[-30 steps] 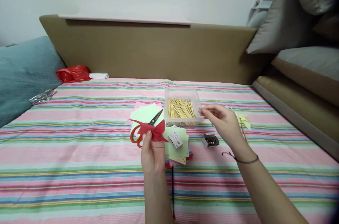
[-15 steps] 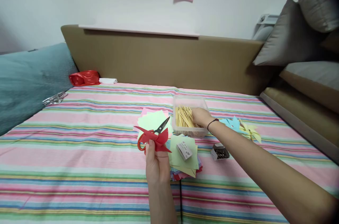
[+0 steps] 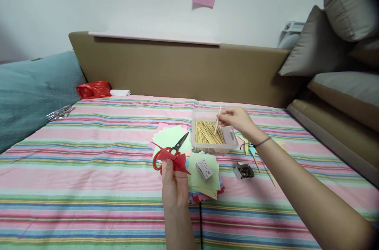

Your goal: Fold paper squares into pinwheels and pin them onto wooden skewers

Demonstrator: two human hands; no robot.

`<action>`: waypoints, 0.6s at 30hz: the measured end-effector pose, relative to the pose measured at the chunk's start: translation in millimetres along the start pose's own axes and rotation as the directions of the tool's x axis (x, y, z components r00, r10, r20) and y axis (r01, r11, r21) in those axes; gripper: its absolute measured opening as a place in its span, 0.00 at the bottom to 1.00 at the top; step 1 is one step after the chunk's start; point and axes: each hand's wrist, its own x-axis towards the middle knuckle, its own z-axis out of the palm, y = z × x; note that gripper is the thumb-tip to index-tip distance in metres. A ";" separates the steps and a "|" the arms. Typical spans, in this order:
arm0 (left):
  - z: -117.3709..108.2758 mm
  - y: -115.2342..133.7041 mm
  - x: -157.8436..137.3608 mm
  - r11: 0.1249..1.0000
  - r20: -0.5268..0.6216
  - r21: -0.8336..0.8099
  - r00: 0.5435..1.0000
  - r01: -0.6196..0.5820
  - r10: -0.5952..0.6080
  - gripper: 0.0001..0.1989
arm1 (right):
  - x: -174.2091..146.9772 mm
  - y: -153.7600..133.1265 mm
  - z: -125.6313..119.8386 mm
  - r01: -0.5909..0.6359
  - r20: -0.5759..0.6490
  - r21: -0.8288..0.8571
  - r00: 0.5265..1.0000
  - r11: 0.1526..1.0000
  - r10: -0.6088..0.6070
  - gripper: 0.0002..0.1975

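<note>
My left hand (image 3: 173, 185) pinches a red paper pinwheel (image 3: 171, 159) between thumb and fingers. Just behind the pinwheel, scissors (image 3: 180, 142) with orange handles overlap the loose pale green paper sheets (image 3: 164, 135). A thin wooden stick (image 3: 219, 112) is pinched in the fingertips of my right hand (image 3: 238, 120), pointing up over a clear plastic box (image 3: 231, 136). Many similar wooden sticks (image 3: 207, 131) lie in that box. Below my left hand's right side, a small white box (image 3: 204, 169) rests on a stack of coloured paper squares (image 3: 195, 181).
An opened small box of dark metal fasteners (image 3: 245, 171) stands under my right forearm. Finished pinwheels on sticks (image 3: 257, 163) lie partly behind that arm. Farther off are a red plastic bag (image 3: 94, 89), a clear packet (image 3: 60, 112) and grey cushions (image 3: 308, 51).
My right hand has risen from among the sticks in the box, with one stick now in its fingers. My left hand keeps the red pinwheel in nearly the same place.
</note>
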 end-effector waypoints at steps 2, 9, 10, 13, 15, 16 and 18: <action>7.0 -3.3 -3.8 0.999 0.003 -0.033 0.999 0.034 -0.034 0.10 | -27.4 -11.5 -13.2 -0.090 0.093 0.385 0.994 0.919 0.059 0.12; 35.9 -24.4 -23.4 0.986 0.162 0.052 0.973 0.156 -0.162 0.24 | -142.1 -0.2 -0.5 -0.370 0.282 0.854 0.920 0.366 0.272 0.08; 36.6 -27.2 -25.2 0.980 0.197 0.087 0.961 0.181 -0.195 0.26 | -152.3 7.6 5.7 -0.372 0.275 0.865 0.913 0.337 0.301 0.09; 34.9 -34.0 -27.8 0.952 0.250 0.175 0.924 0.250 -0.288 0.32 | -170.7 30.3 20.0 -0.345 0.225 0.900 0.892 0.267 0.393 0.10; 33.3 -37.2 -27.8 0.944 0.263 0.174 0.910 0.281 -0.319 0.34 | -175.3 41.0 23.4 -0.304 0.193 0.928 0.887 0.215 0.420 0.10; 33.0 -38.7 -27.5 0.945 0.266 0.150 0.908 0.292 -0.323 0.34 | -176.2 44.6 23.3 -0.285 0.184 0.941 0.882 0.181 0.433 0.10; 33.3 -42.3 -26.7 0.948 0.267 0.070 0.910 0.311 -0.318 0.34 | -176.7 48.4 21.1 -0.260 0.187 0.960 0.871 0.104 0.454 0.10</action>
